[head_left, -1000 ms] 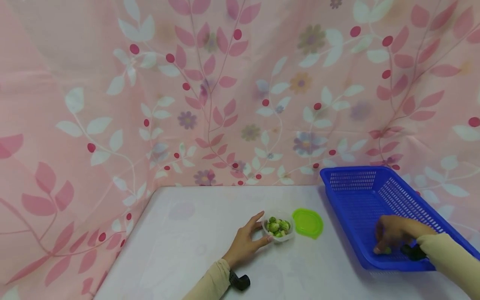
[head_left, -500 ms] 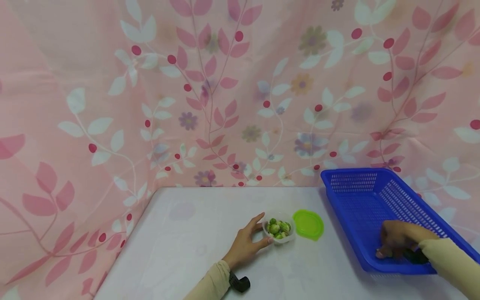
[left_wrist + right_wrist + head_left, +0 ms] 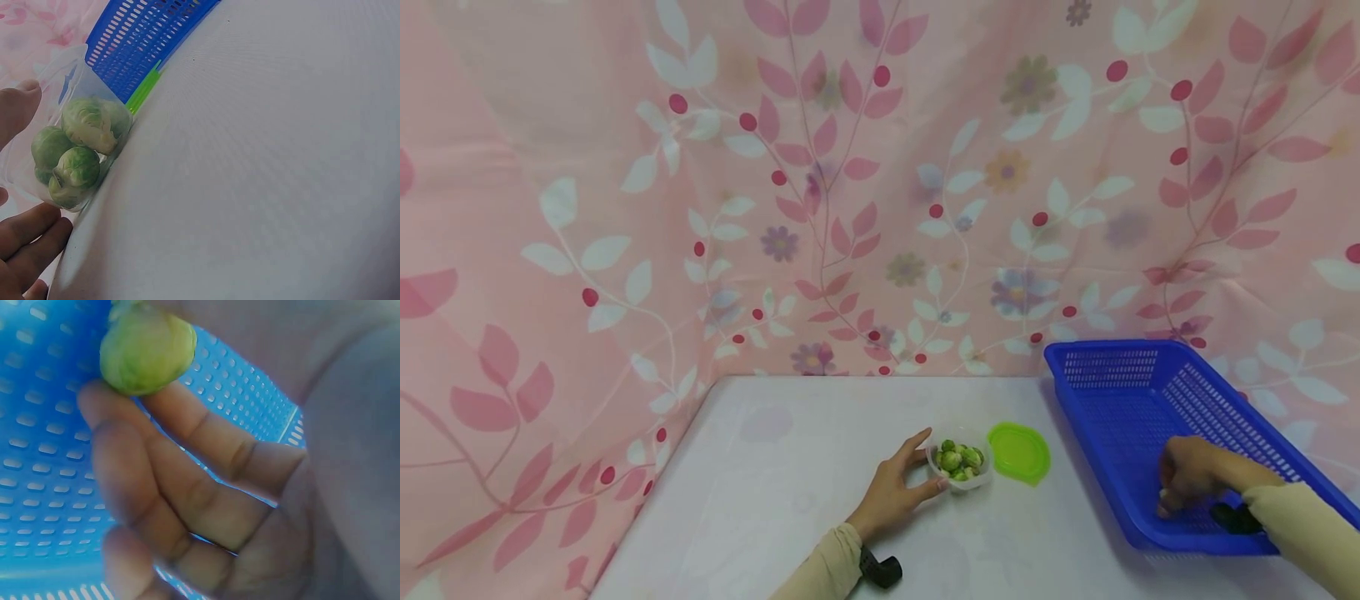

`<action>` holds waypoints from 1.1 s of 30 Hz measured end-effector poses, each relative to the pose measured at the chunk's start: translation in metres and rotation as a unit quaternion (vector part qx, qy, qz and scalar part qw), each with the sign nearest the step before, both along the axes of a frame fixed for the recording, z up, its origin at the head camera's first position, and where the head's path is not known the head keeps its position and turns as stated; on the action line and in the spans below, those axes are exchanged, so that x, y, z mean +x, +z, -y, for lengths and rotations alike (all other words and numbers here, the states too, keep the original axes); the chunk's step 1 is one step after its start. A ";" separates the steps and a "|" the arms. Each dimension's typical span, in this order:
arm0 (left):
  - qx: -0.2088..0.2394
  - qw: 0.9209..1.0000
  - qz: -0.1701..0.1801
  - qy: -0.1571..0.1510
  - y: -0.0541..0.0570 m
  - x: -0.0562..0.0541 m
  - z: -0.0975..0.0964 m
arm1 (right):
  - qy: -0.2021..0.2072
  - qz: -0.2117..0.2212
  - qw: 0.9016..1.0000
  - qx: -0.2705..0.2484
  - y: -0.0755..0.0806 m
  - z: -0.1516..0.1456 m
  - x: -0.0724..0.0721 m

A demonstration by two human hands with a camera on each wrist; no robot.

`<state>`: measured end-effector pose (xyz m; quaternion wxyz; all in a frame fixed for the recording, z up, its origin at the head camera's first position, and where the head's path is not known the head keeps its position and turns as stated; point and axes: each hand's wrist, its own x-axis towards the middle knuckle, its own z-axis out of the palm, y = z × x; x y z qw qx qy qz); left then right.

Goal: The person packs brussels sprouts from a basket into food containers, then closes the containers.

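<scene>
My left hand (image 3: pixel 895 492) grips a small clear plastic container (image 3: pixel 94 81) on the table, thumb on one side and fingers on the other. Several Brussels sprouts (image 3: pixel 958 460) lie inside it, also showing through its wall in the left wrist view. My right hand (image 3: pixel 1193 471) is down inside the blue basket (image 3: pixel 1122 429). Between its thumb and fingertips it pinches one Brussels sprout (image 3: pixel 149 353), seen close up in the right wrist view; in the head view the hand hides this sprout.
A bright green lid (image 3: pixel 1019 452) lies flat between the container and the basket. The white table (image 3: pixel 760 500) extends to the left. A pink floral curtain (image 3: pixel 865 208) hangs behind it. Each wrist wears a black camera mount (image 3: pixel 882 570).
My right hand has closed its fingers on a sprout at the basket's near end and lifted slightly. My left hand stays on the container.
</scene>
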<state>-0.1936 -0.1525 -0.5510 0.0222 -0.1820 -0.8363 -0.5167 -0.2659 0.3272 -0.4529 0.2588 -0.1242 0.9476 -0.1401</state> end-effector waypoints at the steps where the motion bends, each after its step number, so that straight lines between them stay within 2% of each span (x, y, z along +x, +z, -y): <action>1: 0.000 1.000 -0.002 -0.001 0.000 0.000 0.000 | 0.002 -0.009 1.000 0.000 0.000 0.000 0.000; 6: -0.004 1.000 -0.008 0.001 0.001 0.000 0.000 | 0.033 -0.070 0.997 -0.005 0.002 -0.002 -0.005; 10: -0.003 1.000 -0.006 0.001 0.002 0.001 0.000 | 0.066 -0.111 0.991 -0.031 0.004 -0.004 -0.009; 12: 0.000 1.000 -0.005 0.000 0.003 0.001 0.000 | 0.091 -0.134 0.985 -0.056 0.003 -0.005 -0.011; 16: 0.003 1.000 -0.004 0.000 0.002 0.001 -0.001 | 0.141 -0.197 0.965 -0.101 0.001 -0.007 -0.014; 18: 0.001 1.000 -0.005 0.000 0.002 0.000 0.000 | 0.143 -0.227 0.957 -0.115 0.001 -0.004 -0.014; 22: -0.002 1.000 -0.008 0.001 0.003 -0.001 0.000 | 0.117 -0.294 0.939 -0.135 0.007 0.003 -0.012; 25: -0.002 1.000 -0.008 0.000 0.004 -0.001 0.000 | 0.108 -0.355 0.916 -0.155 0.011 0.007 -0.010; 28: -0.003 1.000 -0.007 -0.001 0.003 -0.001 -0.001 | 0.110 -0.393 0.896 -0.172 0.015 0.010 -0.009; 30: -0.003 1.000 -0.006 0.001 0.002 0.000 -0.001 | 0.108 -0.398 0.892 -0.185 0.017 0.013 -0.008; 33: -0.002 1.000 -0.006 0.004 0.000 0.001 -0.001 | 0.105 -0.387 0.895 -0.197 0.020 0.018 -0.004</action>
